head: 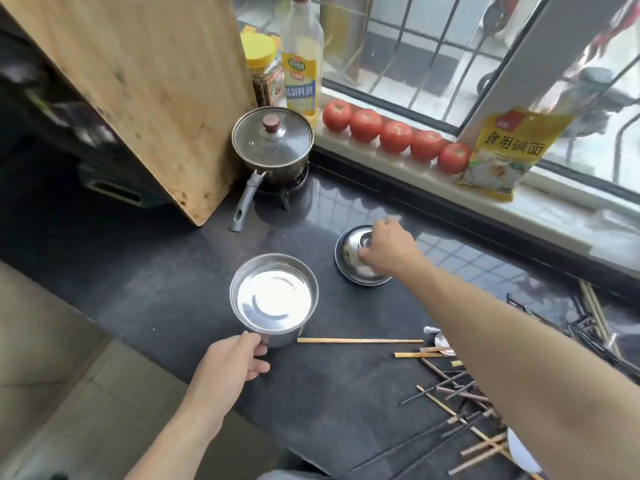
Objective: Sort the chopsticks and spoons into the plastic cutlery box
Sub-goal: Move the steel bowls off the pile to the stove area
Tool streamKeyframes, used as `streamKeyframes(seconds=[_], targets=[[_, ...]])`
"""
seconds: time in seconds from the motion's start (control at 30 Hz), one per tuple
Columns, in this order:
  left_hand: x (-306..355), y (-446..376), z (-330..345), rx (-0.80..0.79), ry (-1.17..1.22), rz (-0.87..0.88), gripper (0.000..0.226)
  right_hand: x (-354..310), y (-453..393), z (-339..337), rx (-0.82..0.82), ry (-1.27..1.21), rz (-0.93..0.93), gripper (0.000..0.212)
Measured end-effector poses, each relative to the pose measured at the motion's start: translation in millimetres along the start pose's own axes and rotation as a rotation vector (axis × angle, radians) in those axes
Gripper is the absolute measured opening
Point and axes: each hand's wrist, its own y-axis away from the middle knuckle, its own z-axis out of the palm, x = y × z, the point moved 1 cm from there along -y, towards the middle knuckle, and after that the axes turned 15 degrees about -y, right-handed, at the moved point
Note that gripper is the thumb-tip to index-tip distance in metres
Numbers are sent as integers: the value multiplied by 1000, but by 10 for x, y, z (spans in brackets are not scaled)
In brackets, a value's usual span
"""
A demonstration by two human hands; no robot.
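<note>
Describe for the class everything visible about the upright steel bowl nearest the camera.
The upright steel bowl is round, shiny metal, apparently empty, its inside glaring with reflected light. It stands on the dark countertop. The left hand grips its near rim. A light wooden chopstick lies just beside its right side.
</note>
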Motion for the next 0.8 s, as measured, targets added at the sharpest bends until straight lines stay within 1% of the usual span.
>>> streamKeyframes(seconds=[0.07,0.1,0.13,0.17,0.2,0.27,0.33,0.4,0.5,0.57,0.67,0.8], targets=[[20,61,42,-29,-30,13,34,-5,277,-241,158,-228,49,47],[23,81,70,-41,-50,22,38,-35,451,-395,231,-339,35,48],[37,106,99,-51,-72,35,43,-86,661,-539,257,-418,-17,47],[56,125,136,-61,-95,50,45,-169,896,-658,225,-459,-96,46],[85,139,186,-73,-119,70,46,-277,1134,-743,155,-464,-174,46],[172,185,308,-102,-167,119,46,-446,1492,-762,2,-362,-276,47],[298,253,428,-144,-197,173,47,-516,1638,-692,-80,-267,-288,47],[435,343,523,-168,-232,228,43,-508,1658,-682,-79,-228,-251,46],[563,431,606,-178,-253,243,41,-424,1673,-789,-41,-227,-216,47],[612,488,627,-207,-211,237,40,-373,1686,-859,-43,-210,-207,50],[626,466,674,-251,-86,215,51,-324,1681,-899,-22,-203,-175,51],[628,438,742,-264,-107,273,48,-311,1631,-845,-62,-170,-172,52]])
